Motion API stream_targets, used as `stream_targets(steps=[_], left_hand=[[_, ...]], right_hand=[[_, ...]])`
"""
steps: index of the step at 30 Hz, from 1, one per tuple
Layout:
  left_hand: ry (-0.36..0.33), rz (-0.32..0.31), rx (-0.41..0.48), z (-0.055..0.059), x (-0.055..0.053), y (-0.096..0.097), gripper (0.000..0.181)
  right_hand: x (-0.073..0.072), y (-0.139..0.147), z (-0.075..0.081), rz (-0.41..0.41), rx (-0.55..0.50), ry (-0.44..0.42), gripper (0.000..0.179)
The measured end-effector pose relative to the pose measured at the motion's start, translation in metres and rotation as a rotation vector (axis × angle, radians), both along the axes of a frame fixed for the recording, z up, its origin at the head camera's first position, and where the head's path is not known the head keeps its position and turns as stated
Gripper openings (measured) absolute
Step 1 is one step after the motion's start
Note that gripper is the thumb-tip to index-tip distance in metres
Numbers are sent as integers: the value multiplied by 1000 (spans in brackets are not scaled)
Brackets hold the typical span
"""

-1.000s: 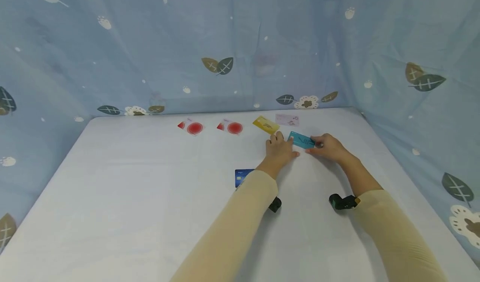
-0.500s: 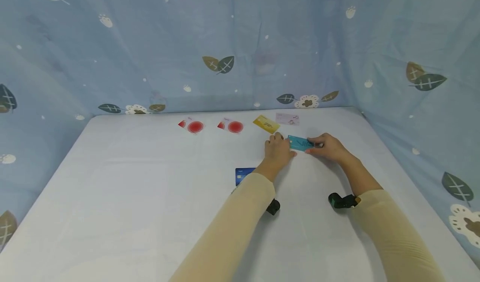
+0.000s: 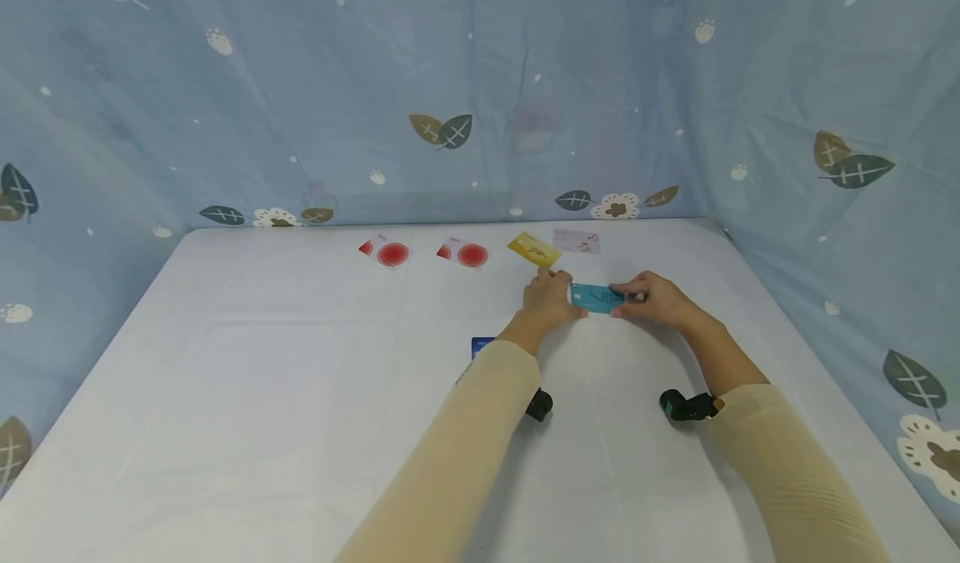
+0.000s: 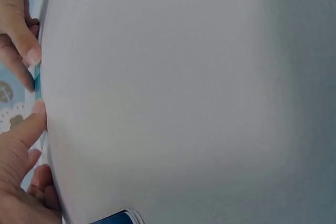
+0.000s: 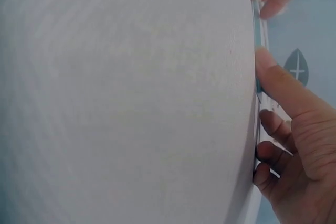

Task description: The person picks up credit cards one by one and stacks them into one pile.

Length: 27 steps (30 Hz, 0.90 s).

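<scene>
A teal card (image 3: 592,298) lies flat on or just above the white table, between my two hands. Thumb and fingers of my right hand (image 3: 657,301) pinch its right end. My left hand (image 3: 547,299) holds the left end, thumb at the near corner and index finger at the far one. In the left wrist view, the card shows edge-on as a teal strip (image 4: 38,80); the right wrist view has the right thumb (image 5: 270,69) against it. A blue card (image 3: 482,346) sits nearer me, mostly hidden beneath the left sleeve.
Beyond the hands lie a yellow card (image 3: 534,249) and a pale pink card (image 3: 576,241). Two white cards with red circles, one on the left (image 3: 392,253) and another (image 3: 472,254), lie along the back. A patterned blue curtain (image 3: 360,88) closes off the table's far edge.
The teal card has shifted left and toward me, and its slant has levelled out. The left hand has moved left and nearer with it; the right hand has barely moved.
</scene>
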State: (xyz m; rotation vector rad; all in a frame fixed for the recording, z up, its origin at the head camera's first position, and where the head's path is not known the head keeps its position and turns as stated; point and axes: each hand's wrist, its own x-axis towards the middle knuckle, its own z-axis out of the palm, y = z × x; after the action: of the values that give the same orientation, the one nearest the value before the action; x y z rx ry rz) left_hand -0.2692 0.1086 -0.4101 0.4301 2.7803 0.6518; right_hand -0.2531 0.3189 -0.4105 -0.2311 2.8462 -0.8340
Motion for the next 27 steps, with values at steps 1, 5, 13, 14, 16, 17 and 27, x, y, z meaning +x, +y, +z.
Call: stream_targets(steps=[1,5,13,14,16,17,27], left_hand=[[-4,-1,10,0,0,-1,65],[-17,12,37,0,0,-2,59],[-30,48,88,1,1,-1,55],[-29,53,95,1,1,-1,55],[-23,59,105,0,2,-1,54],[-17,62,107,0,2,-1,55],[26,91,192,-8,4,1,57]], right_hand=[[0,0,0,7,-6,3,55],[1,1,-1,18,-26,16,55],[2,5,-3,14,-74,22,55],[3,5,-3,8,-82,15,55],[4,5,-2,2,-96,10,54],[4,4,-2,-1,-104,9,54],[10,1,-1,-25,-157,47,57]])
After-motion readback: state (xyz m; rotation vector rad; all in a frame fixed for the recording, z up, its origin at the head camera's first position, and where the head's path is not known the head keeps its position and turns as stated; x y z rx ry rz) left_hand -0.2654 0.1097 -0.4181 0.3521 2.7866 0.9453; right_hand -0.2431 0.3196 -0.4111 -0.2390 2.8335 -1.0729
